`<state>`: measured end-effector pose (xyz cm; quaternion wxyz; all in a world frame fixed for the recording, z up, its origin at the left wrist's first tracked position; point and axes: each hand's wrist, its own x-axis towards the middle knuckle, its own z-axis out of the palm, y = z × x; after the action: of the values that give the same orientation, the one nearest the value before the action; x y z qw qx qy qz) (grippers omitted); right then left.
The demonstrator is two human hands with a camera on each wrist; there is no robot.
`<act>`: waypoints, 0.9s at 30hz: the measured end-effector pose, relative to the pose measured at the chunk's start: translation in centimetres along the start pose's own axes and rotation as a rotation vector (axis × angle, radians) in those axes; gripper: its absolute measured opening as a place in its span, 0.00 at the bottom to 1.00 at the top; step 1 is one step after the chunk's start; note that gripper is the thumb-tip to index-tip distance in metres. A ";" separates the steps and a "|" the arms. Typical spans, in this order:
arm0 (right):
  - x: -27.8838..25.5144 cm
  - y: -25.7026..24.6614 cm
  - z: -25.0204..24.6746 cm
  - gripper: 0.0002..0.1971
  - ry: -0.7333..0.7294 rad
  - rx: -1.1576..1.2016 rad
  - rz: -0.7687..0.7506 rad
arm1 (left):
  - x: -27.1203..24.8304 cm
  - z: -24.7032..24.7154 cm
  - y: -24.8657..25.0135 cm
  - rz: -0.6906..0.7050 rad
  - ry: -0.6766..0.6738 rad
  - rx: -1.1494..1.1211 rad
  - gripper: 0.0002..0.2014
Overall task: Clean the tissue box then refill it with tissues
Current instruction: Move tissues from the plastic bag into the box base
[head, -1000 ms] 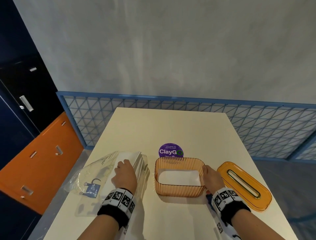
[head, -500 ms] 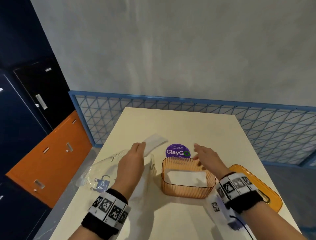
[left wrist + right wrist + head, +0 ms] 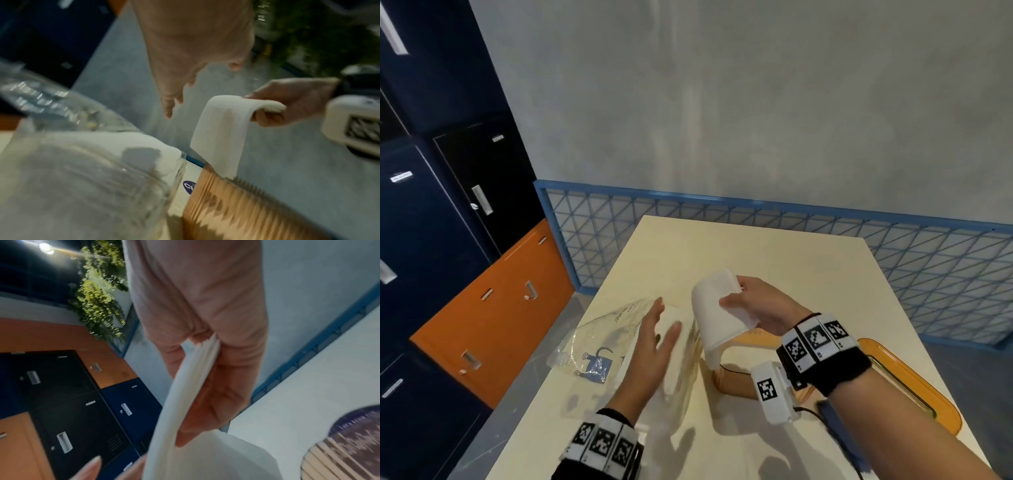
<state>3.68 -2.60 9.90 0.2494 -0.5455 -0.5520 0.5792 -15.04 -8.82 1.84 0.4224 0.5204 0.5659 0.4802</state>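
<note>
My right hand (image 3: pixel 736 294) pinches a folded stack of white tissues (image 3: pixel 717 318) between thumb and fingers. The stack bends over and hangs down to the rim of the ribbed orange tissue box (image 3: pixel 732 382), which my right wrist mostly hides. In the right wrist view the layered edge of the tissues (image 3: pixel 191 386) runs through my right hand (image 3: pixel 205 369). My left hand (image 3: pixel 667 318) hovers open, fingers straight, above the clear plastic tissue pack (image 3: pixel 599 342), just left of the stack. The left wrist view shows the tissues (image 3: pixel 220 129) drooping onto the box (image 3: pixel 236 211).
The orange lid (image 3: pixel 914 390) with its slot lies on the cream table (image 3: pixel 739 246) right of the box. A blue cloth (image 3: pixel 839 428) lies under my right forearm. A purple sticker (image 3: pixel 359 421) sits behind the box. Lockers stand at the left, a blue mesh rail behind.
The tissues have passed from my left hand to my right. The left hand let go and dropped back over the pack; the right hand rose from the box and now holds the stack.
</note>
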 end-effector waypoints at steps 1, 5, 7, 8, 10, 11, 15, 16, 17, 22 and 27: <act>-0.1 -0.5 0.2 0.15 -0.021 -0.041 -0.030 | 0.4 -0.1 0.2 -0.137 0.050 -0.202 0.25; -0.3 -2.1 1.0 0.13 -0.106 -0.106 -0.118 | 2.2 -2.2 1.1 -0.450 0.036 -0.837 0.12; -0.3 -2.3 1.4 0.12 -0.099 -0.089 -0.145 | 2.6 -3.4 1.0 -0.445 0.003 -0.822 0.08; 0.0 -2.1 1.6 0.13 -0.077 -0.067 -0.153 | 2.9 -4.0 0.7 -0.416 0.013 -0.774 0.13; 0.7 -1.1 2.2 0.14 -0.006 -0.018 -0.168 | 3.3 -4.8 0.3 -0.308 0.073 -0.578 0.17; 1.2 -0.6 2.5 0.14 0.035 0.004 -0.171 | 3.3 -5.1 0.3 -0.243 0.121 -0.456 0.17; 3.0 2.0 4.4 0.14 0.130 0.049 -0.146 | 2.7 -5.6 0.9 -0.019 0.214 -0.107 0.14; 3.3 2.9 4.9 0.15 0.141 0.041 -0.129 | 2.3 -5.4 0.9 -0.017 0.221 -0.066 0.14; 3.7 3.8 5.4 0.17 0.151 0.030 -0.105 | 2.0 -5.1 0.6 -0.039 0.230 -0.044 0.15; 4.3 6.8 7.1 0.22 0.172 -0.004 -0.016 | 1.0 -3.5 -1.9 -0.200 0.243 -0.025 0.18; 4.5 6.4 6.9 0.21 0.199 0.000 -0.035 | 0.8 -3.1 -1.6 -0.177 0.255 -0.063 0.18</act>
<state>-1.87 -2.83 1.06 0.3132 -0.5906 -0.5340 0.5176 -18.42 -8.34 0.81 0.4040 0.3898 0.6431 0.5208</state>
